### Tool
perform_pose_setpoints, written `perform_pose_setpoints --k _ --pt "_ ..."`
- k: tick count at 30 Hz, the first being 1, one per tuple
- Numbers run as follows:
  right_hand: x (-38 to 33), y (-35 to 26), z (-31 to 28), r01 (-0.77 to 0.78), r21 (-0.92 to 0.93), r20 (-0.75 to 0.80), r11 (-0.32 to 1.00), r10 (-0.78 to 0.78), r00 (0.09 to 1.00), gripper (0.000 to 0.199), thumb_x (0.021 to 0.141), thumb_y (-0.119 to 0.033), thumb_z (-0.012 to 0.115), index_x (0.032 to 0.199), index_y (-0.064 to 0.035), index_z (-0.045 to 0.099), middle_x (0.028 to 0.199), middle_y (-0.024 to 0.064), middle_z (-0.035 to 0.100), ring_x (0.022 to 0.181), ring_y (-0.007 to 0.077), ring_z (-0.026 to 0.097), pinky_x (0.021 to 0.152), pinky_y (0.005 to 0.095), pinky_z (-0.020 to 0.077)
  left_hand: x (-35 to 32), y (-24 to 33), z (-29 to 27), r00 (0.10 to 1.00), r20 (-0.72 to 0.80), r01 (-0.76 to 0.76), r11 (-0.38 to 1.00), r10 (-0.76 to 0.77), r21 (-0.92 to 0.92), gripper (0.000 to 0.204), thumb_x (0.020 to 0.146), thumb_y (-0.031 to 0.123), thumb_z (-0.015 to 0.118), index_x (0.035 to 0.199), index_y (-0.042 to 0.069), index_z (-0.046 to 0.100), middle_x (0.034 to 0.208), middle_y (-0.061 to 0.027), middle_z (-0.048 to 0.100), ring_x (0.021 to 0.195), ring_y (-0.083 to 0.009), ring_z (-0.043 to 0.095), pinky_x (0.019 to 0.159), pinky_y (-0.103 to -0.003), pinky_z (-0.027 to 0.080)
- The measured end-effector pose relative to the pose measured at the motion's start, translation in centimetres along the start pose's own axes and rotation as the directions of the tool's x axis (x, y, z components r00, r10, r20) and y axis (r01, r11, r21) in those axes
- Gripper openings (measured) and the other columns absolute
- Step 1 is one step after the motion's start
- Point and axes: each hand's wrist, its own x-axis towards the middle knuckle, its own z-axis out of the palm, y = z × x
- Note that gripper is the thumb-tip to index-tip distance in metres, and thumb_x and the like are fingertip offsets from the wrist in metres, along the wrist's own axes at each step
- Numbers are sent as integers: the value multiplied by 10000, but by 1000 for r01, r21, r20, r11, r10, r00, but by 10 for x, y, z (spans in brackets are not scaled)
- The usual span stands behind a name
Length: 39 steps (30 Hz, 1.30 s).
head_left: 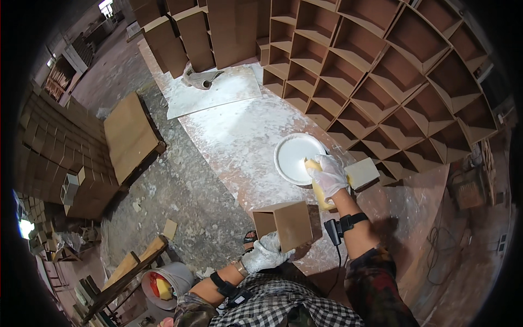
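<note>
My left hand (pixel 262 254), in a pale knit glove, grips an open-ended brown board box (pixel 294 228) by its near side and holds it tilted in front of my body. My right hand (pixel 329 177), in a thin clear plastic glove, is closed on a yellow sponge (pixel 324 199). The upper end of that sponge reaches over the near right rim of a round white tub (pixel 279 161) of white liquid. Whether it touches the liquid, I cannot tell. Beside the tub, right of my hand, lies a pale block-like piece (pixel 363 173) with yellowish colour on its left edge.
Open brown boxes (pixel 376 71) are stacked in a wall at the far right. More boxes (pixel 65 147) stand at the left near a leaning board (pixel 131 136). A white-smeared work surface (pixel 229 136) carries a flat sheet (pixel 234 90). A bucket (pixel 182 277) sits at the lower left.
</note>
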Motion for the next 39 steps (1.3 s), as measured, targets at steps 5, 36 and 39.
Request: perform_pose_setpoints --k 5,36,39 --pt "-4 34 11 24 410 -46 912 -5 999 437 789 -331 653 1127 -56 626 1091 177 606 1016 338 586 881 407 456 11 -3 11 988 -14 148 965 -155 -218 320 856 186 664 1120 32 567 1074 -158 596 998 -293 586 827 -384 492" --pt "-50 34 -10 -198 920 156 338 150 976 348 857 -140 669 1179 -20 613 1027 5 631 920 100 572 827 238 475 46 -19 1 984 -13 171 969 -176 -178 386 854 179 689 1193 38 570 1154 -119 623 1048 -221 582 900 -352 479" --pt "-50 27 -16 -173 900 123 400 148 981 343 861 -140 663 1180 -24 613 1033 27 637 904 120 589 829 236 475 46 -20 -1 994 3 111 981 -112 -159 383 855 186 685 1189 35 574 1121 -130 639 1025 -231 597 883 -354 487"
